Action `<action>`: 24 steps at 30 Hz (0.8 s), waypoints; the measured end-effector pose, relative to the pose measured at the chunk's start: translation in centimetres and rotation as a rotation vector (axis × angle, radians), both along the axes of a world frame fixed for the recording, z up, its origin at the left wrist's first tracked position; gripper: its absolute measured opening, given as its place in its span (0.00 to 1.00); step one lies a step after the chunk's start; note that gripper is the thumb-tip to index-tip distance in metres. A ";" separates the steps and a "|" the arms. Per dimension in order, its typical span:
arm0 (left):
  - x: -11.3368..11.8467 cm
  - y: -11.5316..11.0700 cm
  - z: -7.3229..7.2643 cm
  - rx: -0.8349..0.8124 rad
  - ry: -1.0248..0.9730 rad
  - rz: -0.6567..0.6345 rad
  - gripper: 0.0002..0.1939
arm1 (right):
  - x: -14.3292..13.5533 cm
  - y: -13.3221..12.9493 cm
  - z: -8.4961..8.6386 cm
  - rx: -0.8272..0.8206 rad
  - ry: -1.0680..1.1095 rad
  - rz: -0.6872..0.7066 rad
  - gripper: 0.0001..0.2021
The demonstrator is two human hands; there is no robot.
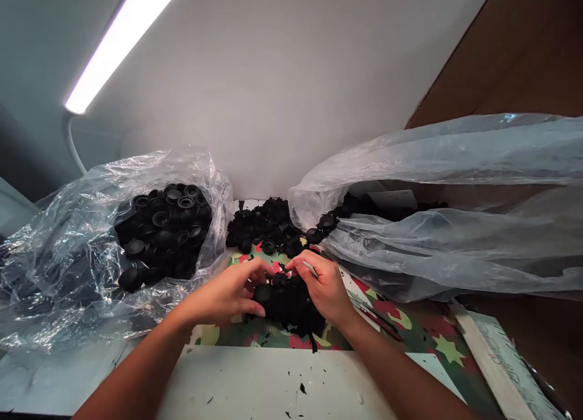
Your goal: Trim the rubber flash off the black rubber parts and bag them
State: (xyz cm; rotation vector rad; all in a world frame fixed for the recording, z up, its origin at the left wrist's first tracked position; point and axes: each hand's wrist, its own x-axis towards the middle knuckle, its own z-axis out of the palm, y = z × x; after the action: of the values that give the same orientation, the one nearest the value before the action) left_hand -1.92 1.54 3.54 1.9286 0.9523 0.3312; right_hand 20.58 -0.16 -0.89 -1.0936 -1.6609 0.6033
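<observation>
My left hand (pixel 234 291) has its thumb and fingers apart around the left side of a black heap (pixel 291 308), next to a round black piece (pixel 263 294). Whether it touches that piece is unclear. My right hand (pixel 321 283) is closed on a thin, pale tool (pixel 311 268), its fingertips over the back of the heap. Behind both hands lies a larger pile of black parts and scraps (pixel 264 223). To the left, an open clear plastic bag (pixel 86 226) holds many round black caps (pixel 166 241).
A second clear bag (pixel 432 244) spreads across the right, with black pieces at its mouth. Tweezers-like tools (pixel 376 317) lie on the patterned mat (pixel 410 314). A white board (pixel 255 383) with black scraps is nearest me. A lamp (pixel 122 44) hangs at upper left.
</observation>
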 end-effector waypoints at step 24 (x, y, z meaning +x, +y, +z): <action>2.2 -0.1 -0.3 0.153 -0.074 0.303 0.09 | -1.4 -1.3 1.0 -0.092 -0.539 0.110 0.04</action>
State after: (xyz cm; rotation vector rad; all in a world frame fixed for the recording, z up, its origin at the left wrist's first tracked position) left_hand 0.32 1.43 3.26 1.8927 1.2002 0.6638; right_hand 19.16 -1.44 0.14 -1.3156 -2.1841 0.4823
